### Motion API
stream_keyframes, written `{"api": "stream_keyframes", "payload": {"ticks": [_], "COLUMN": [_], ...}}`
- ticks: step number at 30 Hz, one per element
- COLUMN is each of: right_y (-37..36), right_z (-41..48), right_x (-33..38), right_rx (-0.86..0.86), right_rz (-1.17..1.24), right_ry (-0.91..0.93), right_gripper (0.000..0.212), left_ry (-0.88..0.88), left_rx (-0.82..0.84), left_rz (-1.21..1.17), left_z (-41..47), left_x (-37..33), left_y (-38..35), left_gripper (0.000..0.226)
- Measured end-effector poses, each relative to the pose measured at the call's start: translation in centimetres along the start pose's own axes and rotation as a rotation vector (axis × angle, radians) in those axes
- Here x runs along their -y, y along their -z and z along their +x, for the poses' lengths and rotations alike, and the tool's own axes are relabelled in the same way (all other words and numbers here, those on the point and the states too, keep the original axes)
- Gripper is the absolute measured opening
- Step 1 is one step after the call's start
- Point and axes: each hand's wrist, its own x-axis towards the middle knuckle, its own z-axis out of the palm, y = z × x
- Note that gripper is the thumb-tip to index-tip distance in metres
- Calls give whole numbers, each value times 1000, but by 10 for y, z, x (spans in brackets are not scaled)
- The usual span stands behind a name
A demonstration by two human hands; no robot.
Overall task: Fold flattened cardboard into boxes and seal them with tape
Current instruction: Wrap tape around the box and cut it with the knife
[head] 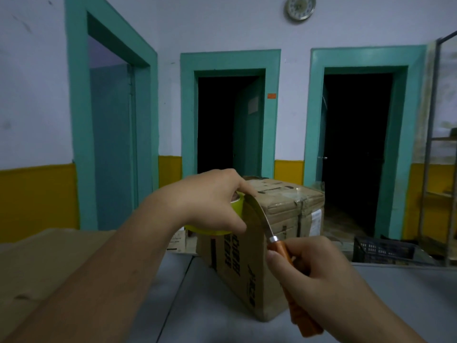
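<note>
While hands [210, 201] [309, 276] grip tape [237, 207] and knife [276, 246], the box's [237, 273] print is illegible.

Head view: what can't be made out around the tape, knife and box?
All in the head view:
Tape roll: mostly covered by the left hand; loose end unseen.
Box top: hidden behind tape roll and hand.
Knife handle: middle wrapped by right hand.
Clock: too blurred to read.

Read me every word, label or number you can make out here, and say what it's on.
Nothing is clear enough to quote.
Brown cardboard box under the yellow tape roll: bold black characters printed on its side, too blurred to read.
Larger taped cardboard box behind: white label, too small.
Round wall clock: numerals too small.
Small orange wall sign: no legible text.
</note>
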Motion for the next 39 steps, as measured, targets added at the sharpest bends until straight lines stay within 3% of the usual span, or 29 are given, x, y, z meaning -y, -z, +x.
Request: {"api": "stream_keyframes", "payload": {"ticks": [6, 14, 19, 26, 31, 39], "right_y": [7, 3, -2, -1, 10, 5], "right_z": [-2, 8, 12, 16, 7, 6], "right_x": [6, 16, 18, 16, 16, 13], "right_rx": [36, 47, 42, 46, 114, 112], "right_rz": [31, 127, 146, 154, 139, 111], "right_ry": [-80, -217, -232, -224, -276, -256], "right_gripper": [55, 47, 41, 49, 41, 51], "left_ry": [-7, 1, -2, 25, 40, 31], "left_rx": [2, 28, 35, 33, 39, 57], "left_rz": [59, 125, 145, 150, 139, 59], "left_z": [0, 2, 1, 0, -1, 0], "left_x": [-2, -4, -7, -7, -9, -1], "left_y": [-1, -4, -3, -2, -1, 0], "left_gripper": [55, 66, 59, 64, 68, 70]}}
